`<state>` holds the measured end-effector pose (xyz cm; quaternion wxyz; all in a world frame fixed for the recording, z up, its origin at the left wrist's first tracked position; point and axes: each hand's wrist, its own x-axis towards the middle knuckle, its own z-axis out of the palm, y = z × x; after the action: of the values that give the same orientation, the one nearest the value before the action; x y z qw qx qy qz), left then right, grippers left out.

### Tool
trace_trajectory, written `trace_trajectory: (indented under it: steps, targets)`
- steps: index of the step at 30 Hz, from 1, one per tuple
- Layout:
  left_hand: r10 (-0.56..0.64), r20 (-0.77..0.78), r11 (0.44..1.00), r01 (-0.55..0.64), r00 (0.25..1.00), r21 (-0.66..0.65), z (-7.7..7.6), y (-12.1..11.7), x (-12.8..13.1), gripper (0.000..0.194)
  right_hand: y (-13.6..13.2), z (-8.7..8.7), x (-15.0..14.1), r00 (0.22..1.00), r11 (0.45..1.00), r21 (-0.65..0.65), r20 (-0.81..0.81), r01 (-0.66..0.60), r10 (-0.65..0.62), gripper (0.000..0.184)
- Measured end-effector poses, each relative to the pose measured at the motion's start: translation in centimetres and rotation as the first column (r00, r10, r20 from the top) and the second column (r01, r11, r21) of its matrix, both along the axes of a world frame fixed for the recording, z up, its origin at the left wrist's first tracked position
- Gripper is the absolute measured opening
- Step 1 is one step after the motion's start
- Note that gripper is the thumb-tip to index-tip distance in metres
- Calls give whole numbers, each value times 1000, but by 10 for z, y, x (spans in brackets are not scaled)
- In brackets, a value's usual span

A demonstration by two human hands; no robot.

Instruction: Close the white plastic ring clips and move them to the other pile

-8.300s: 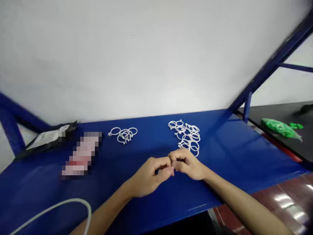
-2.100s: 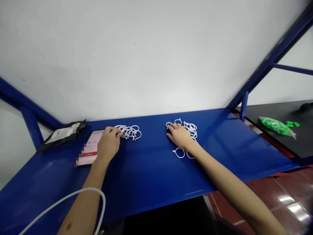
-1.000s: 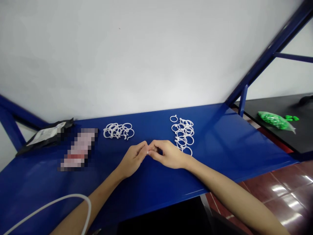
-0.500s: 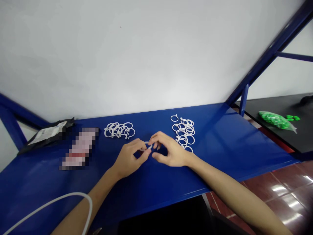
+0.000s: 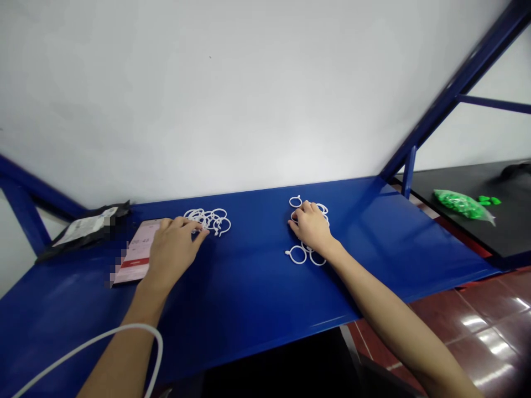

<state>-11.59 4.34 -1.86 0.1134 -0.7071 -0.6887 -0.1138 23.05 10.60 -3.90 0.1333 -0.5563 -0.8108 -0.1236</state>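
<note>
My left hand (image 5: 174, 246) reaches over the left side of a heap of white plastic rings (image 5: 222, 224), its fingers loosely bent and its thumb held apart from them. The hand's palm side covers part of a phone (image 5: 135, 257). On the right, my right hand (image 5: 312, 225) lies over a second group of white rings (image 5: 297, 255), fingers curled down and thumb near the index finger. A bit of white ring shows between them, though the fingertips are mostly hidden. Small knobs stick out from several rings.
Both groups lie on a blue table (image 5: 249, 298) against a white wall. At the back left is a black package (image 5: 89, 226) with a label. A white cable (image 5: 120, 327) arches over my left forearm. A bag of green pieces (image 5: 462, 204) rests on a black table to the right.
My hands have parted from the ring they held together at the middle: the left moved to the left heap, the right to the right group. Near rings on the right have shifted.
</note>
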Motion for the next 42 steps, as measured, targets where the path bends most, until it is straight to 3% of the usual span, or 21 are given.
trace_trajectory:
  steps: [6,10,14,16,18,20,23,28,33,37,42]
  targets:
    - [2,-18,999,-3,1000,-53,-3,-3,0,28,1,0,-2,997,997,-25,-16,-77,77,20]
    - [11,5,999,-11,1000,-53,-4,-2,-4,28,-3,6,-7,974,986,-13,-157,-166,162,18]
    - [35,72,999,-37,997,28,3,-1,4,32,-16,14,-16,877,948,17,-373,-319,302,17]
    - [-33,185,991,8,982,132,8,-4,17,34,-25,17,-21,799,909,-12,-481,-416,360,15]
    - [-189,326,964,112,926,239,10,-11,36,32,-35,18,-27,727,857,-67,-567,-510,388,13]
    - [-361,437,924,252,824,288,7,-21,59,31,-44,18,-33,671,803,-136,-639,-580,376,11]
    - [-474,606,867,460,639,194,-3,-34,90,26,-54,16,-41,592,732,-213,-745,-647,307,10]
    - [-210,879,880,474,428,-21,-11,-41,105,22,-59,16,-48,484,618,-319,-867,-719,116,18]
    - [17,980,812,569,197,-129,-1,-38,100,33,-57,23,-43,418,527,-312,-904,-791,91,31]
    - [26,976,735,658,215,-164,3,-42,105,38,-56,24,-39,350,440,-256,-925,-861,147,49]
    - [-108,956,684,718,272,-127,5,-47,109,49,-62,23,-42,288,372,-200,-937,-907,197,67]
